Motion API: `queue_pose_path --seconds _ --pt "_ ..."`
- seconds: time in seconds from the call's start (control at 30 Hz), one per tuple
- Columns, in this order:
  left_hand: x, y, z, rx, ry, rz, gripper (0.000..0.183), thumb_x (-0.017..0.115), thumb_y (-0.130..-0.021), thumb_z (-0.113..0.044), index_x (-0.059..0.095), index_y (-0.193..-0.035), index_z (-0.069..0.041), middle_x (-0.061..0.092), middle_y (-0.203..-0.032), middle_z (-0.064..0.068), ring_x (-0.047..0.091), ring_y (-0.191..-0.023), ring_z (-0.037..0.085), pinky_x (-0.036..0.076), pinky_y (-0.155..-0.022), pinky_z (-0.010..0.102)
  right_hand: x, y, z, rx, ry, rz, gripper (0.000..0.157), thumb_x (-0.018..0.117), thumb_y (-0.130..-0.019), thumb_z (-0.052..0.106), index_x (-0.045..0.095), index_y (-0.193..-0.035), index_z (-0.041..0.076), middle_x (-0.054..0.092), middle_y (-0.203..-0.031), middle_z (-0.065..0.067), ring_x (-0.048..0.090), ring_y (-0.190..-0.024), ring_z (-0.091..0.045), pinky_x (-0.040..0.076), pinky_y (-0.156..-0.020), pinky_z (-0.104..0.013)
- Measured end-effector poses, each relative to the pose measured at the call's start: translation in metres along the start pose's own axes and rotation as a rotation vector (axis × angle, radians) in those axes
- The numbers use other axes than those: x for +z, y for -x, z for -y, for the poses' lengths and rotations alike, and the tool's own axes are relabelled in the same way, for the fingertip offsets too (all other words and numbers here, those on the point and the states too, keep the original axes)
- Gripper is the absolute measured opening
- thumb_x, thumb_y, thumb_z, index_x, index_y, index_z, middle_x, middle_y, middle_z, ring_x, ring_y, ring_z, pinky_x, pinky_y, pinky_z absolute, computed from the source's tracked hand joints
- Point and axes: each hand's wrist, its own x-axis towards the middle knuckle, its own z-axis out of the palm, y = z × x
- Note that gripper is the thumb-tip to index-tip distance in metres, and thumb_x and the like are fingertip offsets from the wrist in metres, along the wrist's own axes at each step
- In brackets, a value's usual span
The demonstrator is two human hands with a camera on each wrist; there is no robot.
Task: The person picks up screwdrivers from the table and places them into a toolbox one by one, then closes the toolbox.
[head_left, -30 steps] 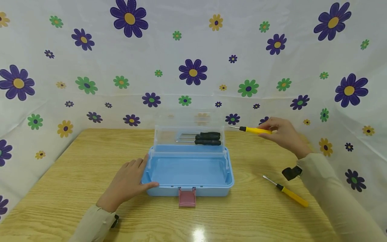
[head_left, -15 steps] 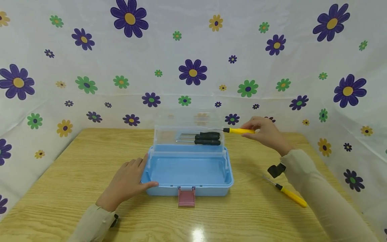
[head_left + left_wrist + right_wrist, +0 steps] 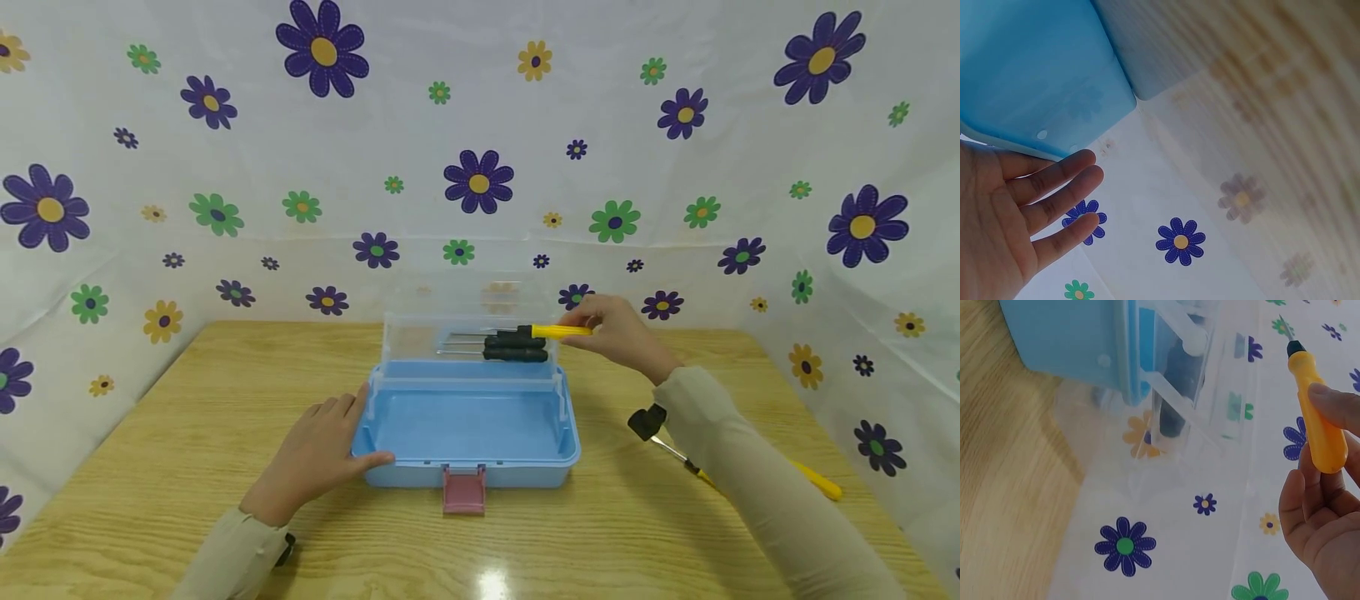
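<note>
Beneath the blue box [image 3: 525, 476], wood-grained table [image 3: 240, 392]; behind, flowered cloth [image 3: 480, 108].

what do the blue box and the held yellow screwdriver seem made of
Blue box: likely plastic, smooth, with a rounded, moulded shape. Yellow screwdriver: handle probably hard plastic, smooth with a soft sheen; its thin grey shaft looks metal, though too small to be sure.

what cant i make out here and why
Head view: most of the handle of the lying screwdriver, hidden by the right sleeve.
Head view: the start of the yellow handle further right, behind that sleeve.
Right wrist: how many black handles, blurred and crossed by a pale strut.
Right wrist: tip shape of the held yellow screwdriver, too small.
Left wrist: the rest of the left hand, cut off by the left edge.
</note>
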Motion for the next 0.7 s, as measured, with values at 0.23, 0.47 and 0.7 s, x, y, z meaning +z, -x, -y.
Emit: queue_pose_path --seconds 0.23,0.47,0.7 --pt "-0.001 0.000 0.000 -0.008 -0.005 0.023 0.102 0.057 -0.077 -0.069 0.036 -0.141 0.007 0.060 -0.115 0.019 0.059 -0.104 0.032 0.048 -0.091 0.050 0.017 -0.006 0.005 0.000 -0.005 0.015 0.021 0.075 -0.079 0.011 0.072 -0.098 0.002 0.068 -0.092 -0.012 0.057 -0.081 -0.020 0.052 -0.078 -0.032" --pt "-0.005 0.001 -0.002 -0.021 -0.003 0.040 0.102 0.056 -0.077 -0.070 0.034 -0.142 0.007 0.060 -0.117 0.020 0.059 -0.106 0.033 0.047 -0.093 0.051 0.031 -0.011 0.006 0.003 0.002 0.042 0.020 0.075 -0.079 0.013 0.073 -0.097 0.003 0.067 -0.089 -0.009 0.057 -0.080 -0.019 0.052 -0.078 -0.033" --pt "-0.005 0.001 -0.003 -0.027 -0.001 0.046 0.102 0.056 -0.077 -0.070 0.034 -0.142 0.007 0.060 -0.118 0.020 0.058 -0.108 0.034 0.046 -0.094 0.051 0.042 -0.016 0.006 0.009 -0.003 0.076 0.018 0.075 -0.080 0.013 0.074 -0.095 0.004 0.068 -0.091 -0.009 0.056 -0.080 -0.018 0.049 -0.074 -0.028"
